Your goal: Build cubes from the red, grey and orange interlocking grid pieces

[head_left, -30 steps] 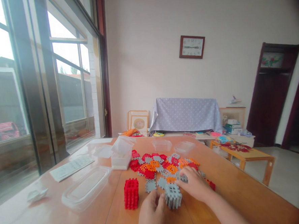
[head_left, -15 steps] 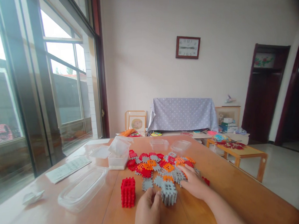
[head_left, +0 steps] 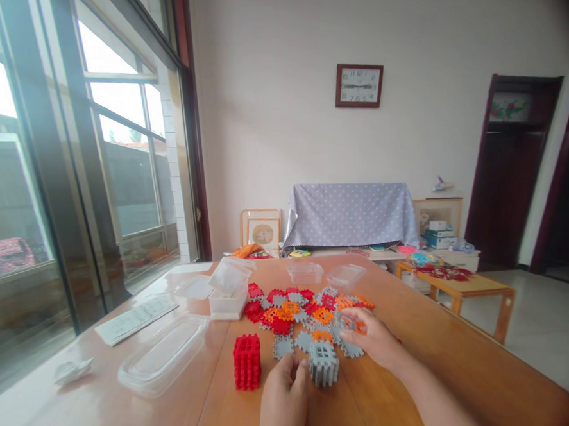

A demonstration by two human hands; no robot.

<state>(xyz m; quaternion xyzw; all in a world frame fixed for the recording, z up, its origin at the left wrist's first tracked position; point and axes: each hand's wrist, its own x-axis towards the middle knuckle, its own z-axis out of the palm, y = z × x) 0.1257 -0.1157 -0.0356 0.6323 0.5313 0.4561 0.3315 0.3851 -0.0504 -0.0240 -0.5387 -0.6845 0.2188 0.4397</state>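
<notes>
A partly built grey cube of interlocking plastic squares stands on the wooden table. My left hand is closed against its left side, steadying it. My right hand rests just right of the cube, fingers pinched on a flat grey square piece at the near edge of a loose pile of red, orange and grey pieces. A finished red cube stands to the left of the grey one.
A long clear lid lies at the left, with a paper sheet and crumpled paper beyond. Clear plastic boxes and two small tubs stand behind the pile. A low wooden table is off to the right.
My right hand drew back from the pile towards me and lifted a grey piece in its fingers. My left hand stayed at the grey cube. The camera tilted slightly.
</notes>
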